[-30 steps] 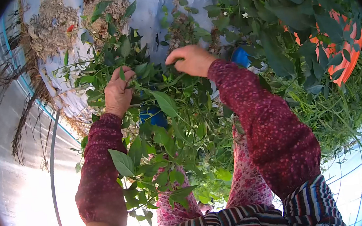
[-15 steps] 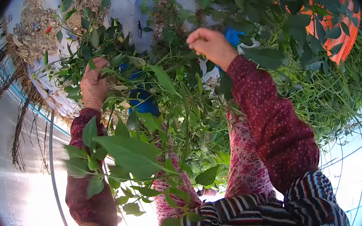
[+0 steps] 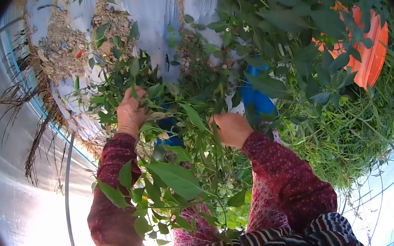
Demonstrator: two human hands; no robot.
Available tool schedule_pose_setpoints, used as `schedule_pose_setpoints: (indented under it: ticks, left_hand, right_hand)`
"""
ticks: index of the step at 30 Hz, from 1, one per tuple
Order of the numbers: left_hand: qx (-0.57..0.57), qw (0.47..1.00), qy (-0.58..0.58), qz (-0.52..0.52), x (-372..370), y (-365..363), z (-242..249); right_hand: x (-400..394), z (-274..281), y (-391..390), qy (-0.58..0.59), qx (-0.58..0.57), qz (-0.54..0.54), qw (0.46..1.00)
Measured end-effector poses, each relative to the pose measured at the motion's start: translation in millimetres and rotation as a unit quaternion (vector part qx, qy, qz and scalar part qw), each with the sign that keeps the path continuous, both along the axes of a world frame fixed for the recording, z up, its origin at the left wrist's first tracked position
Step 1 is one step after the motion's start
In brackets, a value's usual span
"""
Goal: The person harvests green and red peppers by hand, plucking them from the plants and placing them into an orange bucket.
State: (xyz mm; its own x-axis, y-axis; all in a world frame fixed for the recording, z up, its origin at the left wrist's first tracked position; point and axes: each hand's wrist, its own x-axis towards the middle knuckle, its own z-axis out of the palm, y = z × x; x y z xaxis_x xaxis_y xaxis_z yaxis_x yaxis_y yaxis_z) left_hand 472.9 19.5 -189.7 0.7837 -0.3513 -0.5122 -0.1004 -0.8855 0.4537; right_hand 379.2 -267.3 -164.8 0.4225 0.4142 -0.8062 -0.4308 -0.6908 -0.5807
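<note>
A leafy chili pepper plant spreads before me, its branches crossing between my arms. My left hand is closed among its upper left leaves, fingers curled; leaves hide whatever is in them. Nearer my body, my right hand is also closed, against the stems at the plant's right side. What its fingers hold does not show. Left of the left hand hang a green chili pepper and, higher up, a small red chili pepper.
Blue boots show through the foliage below me. An orange plastic container lies in tall grass at the right. Pale plastic sheeting with soil patches covers the ground ahead. A grey hose or pipe curves along the left.
My right hand has come down toward my body, from above the leaves into the stems. The left hand stays at the same part of the plant while the view has shifted.
</note>
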Motion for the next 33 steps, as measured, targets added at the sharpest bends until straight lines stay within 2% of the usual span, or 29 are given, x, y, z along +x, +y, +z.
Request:
schedule_pose_setpoints:
  ticks: [2, 4, 6, 8, 10, 12, 13, 15, 17, 19, 20, 21, 22, 24, 25, 26, 28, 30, 32, 33]
  left_hand:
    - [0.021, 1.000, 0.018, -0.003, -3.7, -1.3, -5.1]
    - [0.045, 0.994, 0.098, -0.030, -6.6, -3.2, -9.8]
    - [0.062, 0.990, 0.125, -0.006, -5.8, -14.5, -1.8]
    - [0.091, 0.979, 0.180, 0.041, -2.6, -28.1, 8.2]
    - [0.085, 0.985, 0.137, -0.064, -32.6, 17.1, -22.2]
    - [0.023, 0.979, 0.175, 0.101, -54.3, 30.3, -34.9]
    - [0.141, 0.956, 0.103, -0.234, -23.4, -1.2, -4.8]
    - [0.128, 0.956, 0.078, -0.251, -21.5, -11.6, -8.5]
    - [0.122, 0.954, 0.054, -0.267, -19.2, -22.5, -13.3]
    - [0.132, 0.941, -0.025, -0.311, -12.3, -38.2, -13.3]
    - [0.128, 0.941, -0.029, -0.311, -8.6, -44.9, -14.0]
    - [0.137, 0.943, 0.021, -0.302, -3.4, -55.2, -12.4]
    - [0.146, 0.942, 0.072, -0.292, 1.7, -66.9, -9.7]
    - [0.174, 0.928, 0.094, -0.314, 15.2, -92.9, -6.1]
    - [0.206, 0.911, 0.118, -0.336, 20.9, -105.5, -7.4]
    - [0.207, 0.912, 0.117, -0.335, 25.0, -116.6, -11.6]
    - [0.162, 0.933, 0.001, -0.322, 39.3, -141.9, -20.9]
    - [0.052, 0.954, -0.024, -0.293, 57.7, -176.2, -30.5]
    - [-0.034, 0.971, 0.003, -0.235, 64.2, -213.8, -43.3]
    - [-0.034, 0.971, 0.002, -0.235, 65.9, -230.0, -53.9]
  right_hand:
    - [-4.5, 9.3, -12.7, 0.004, 0.027, 0.005, 1.000]
    - [-1.2, 20.5, -26.4, 0.011, 0.053, 0.011, 0.998]
    - [9.2, 35.8, -40.9, 0.176, 0.084, -0.173, 0.965]
    - [9.2, 24.7, -63.2, 0.147, 0.092, -0.209, 0.962]
    - [22.4, 15.6, -73.6, 0.115, 0.097, -0.245, 0.958]
    - [47.8, 17.5, -89.2, 0.166, 0.170, -0.394, 0.888]
    - [60.5, 18.7, -94.8, 0.161, 0.158, -0.396, 0.890]
    - [89.9, 18.2, -103.9, -0.037, 0.146, -0.393, 0.907]
    - [117.1, 9.2, -136.2, -0.061, 0.093, -0.406, 0.907]
    - [135.6, 12.3, -160.0, -0.083, 0.048, -0.420, 0.902]
    - [142.4, 16.9, -168.7, -0.087, 0.059, -0.517, 0.850]
    - [147.6, 18.5, -177.7, -0.091, 0.070, -0.606, 0.787]
    - [149.0, 15.1, -188.5, -0.094, 0.068, -0.604, 0.788]
    - [141.6, -0.8, -214.9, -0.029, 0.080, -0.609, 0.788]
    - [139.1, -4.0, -229.2, 0.003, 0.131, -0.582, 0.803]
    - [134.4, -11.8, -234.1, 0.002, 0.132, -0.581, 0.803]
    - [145.8, 1.5, -221.0, -0.038, 0.056, -0.659, 0.749]
    - [142.9, 5.6, -222.1, -0.048, 0.078, -0.644, 0.760]
    - [137.6, 3.4, -227.9, 0.017, 0.112, -0.633, 0.766]
    - [131.6, -6.8, -232.5, 0.033, 0.147, -0.638, 0.755]
